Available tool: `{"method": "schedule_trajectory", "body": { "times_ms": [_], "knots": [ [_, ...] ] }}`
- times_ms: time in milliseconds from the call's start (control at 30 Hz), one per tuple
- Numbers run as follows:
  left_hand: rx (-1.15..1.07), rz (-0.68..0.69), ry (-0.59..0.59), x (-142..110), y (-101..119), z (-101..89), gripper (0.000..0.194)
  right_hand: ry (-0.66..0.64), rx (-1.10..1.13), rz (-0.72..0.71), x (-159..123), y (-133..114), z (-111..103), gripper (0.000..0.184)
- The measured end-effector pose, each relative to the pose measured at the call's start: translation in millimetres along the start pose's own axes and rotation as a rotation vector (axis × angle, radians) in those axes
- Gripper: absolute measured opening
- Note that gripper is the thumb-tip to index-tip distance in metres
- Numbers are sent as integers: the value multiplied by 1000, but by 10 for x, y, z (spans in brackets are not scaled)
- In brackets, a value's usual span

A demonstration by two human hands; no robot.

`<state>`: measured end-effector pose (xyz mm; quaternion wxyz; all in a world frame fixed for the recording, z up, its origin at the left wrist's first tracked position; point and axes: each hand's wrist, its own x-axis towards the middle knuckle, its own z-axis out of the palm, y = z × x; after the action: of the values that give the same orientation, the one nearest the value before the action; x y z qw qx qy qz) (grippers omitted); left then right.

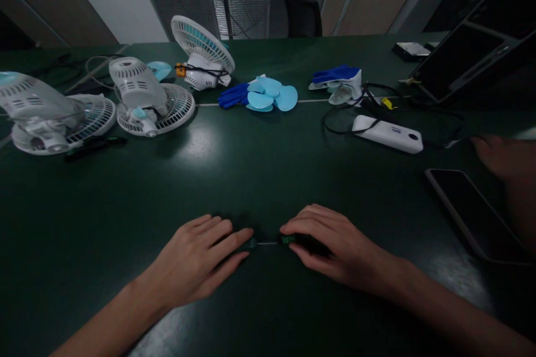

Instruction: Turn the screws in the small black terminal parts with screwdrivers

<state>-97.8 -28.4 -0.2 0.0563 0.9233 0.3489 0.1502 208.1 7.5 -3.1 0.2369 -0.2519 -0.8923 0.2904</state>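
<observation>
Both my hands rest on a dark green table (268, 162) near its front edge. My left hand (201, 259) lies with fingers curled, its fingertips pinching a small green piece (252, 243). My right hand (330, 242) is closed over a dark handle with a green end (288, 239). A thin metal shaft (268, 243) runs between the two hands, like a small screwdriver held at both ends.
Small white desk fans (144, 97), one more at the left (46, 114) and one behind (203, 50), light blue fan blades (270, 95), blue gloves (337, 75), a white power bank (387, 134) with cables, a phone (469, 212) and another person's hand (498, 153) at the right.
</observation>
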Motion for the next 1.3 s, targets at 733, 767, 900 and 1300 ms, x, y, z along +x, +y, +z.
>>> {"method": "schedule_trajectory", "body": {
  "times_ms": [733, 767, 900, 1300],
  "knots": [
    [-131, -5, 213, 91, 166, -32, 21, -40, 16, 29, 27, -58, 2, 37],
    [-134, 11, 202, 102, 173, -30, 20, -44, 18, 30, 24, -61, -2, 37],
    [-127, 17, 179, 106, 176, -14, 21, -58, 22, 47, 6, -68, -12, 38],
    [-99, -3, 196, 89, 176, -10, 20, -70, 28, 68, 8, -74, -19, 37]
  ]
}}
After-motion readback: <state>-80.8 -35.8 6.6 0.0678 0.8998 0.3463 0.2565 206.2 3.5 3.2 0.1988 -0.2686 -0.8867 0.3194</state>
